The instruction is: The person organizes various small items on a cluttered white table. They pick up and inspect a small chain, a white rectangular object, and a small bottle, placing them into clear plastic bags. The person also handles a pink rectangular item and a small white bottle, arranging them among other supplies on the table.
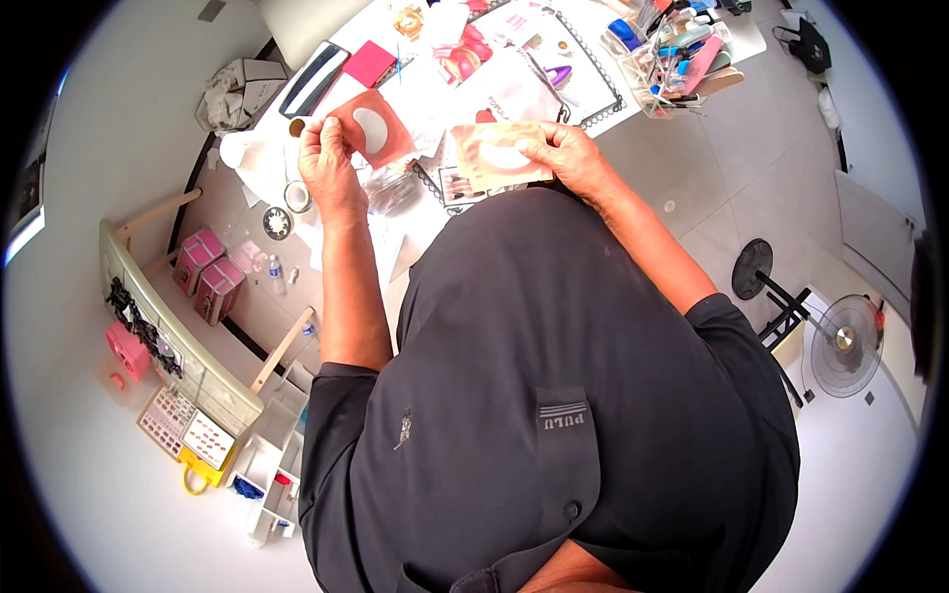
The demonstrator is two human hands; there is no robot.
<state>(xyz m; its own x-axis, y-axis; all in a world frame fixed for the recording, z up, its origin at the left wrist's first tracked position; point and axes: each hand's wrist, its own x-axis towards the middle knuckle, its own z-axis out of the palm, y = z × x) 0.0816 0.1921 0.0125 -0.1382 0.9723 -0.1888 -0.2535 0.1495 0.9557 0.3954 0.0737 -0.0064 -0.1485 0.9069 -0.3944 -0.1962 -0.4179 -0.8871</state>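
Note:
My left hand (328,167) pinches a coral-coloured flat sachet (386,126) by its left edge. The sachet is tilted and bears a white crescent shape like an under-eye patch. Across from it, my right hand (571,157) grips a paler, peach-coloured sachet (474,167) at its right end, thumb on top. That one also shows a white crescent, partly behind the thumb. Both sachets are held up over the near edge of a white table (437,226), apart from each other. Beneath them lie crumpled clear plastic wrapping (389,189) and a white drawstring pouch (511,85) with printing.
A clear organiser (660,104) crammed with tools and files stands at the table's right corner. Left of the hands are a roll of tape (298,196) and a red box (370,64). Pink cases (220,289) sit on the floor at left; a fan (845,339) stands at right.

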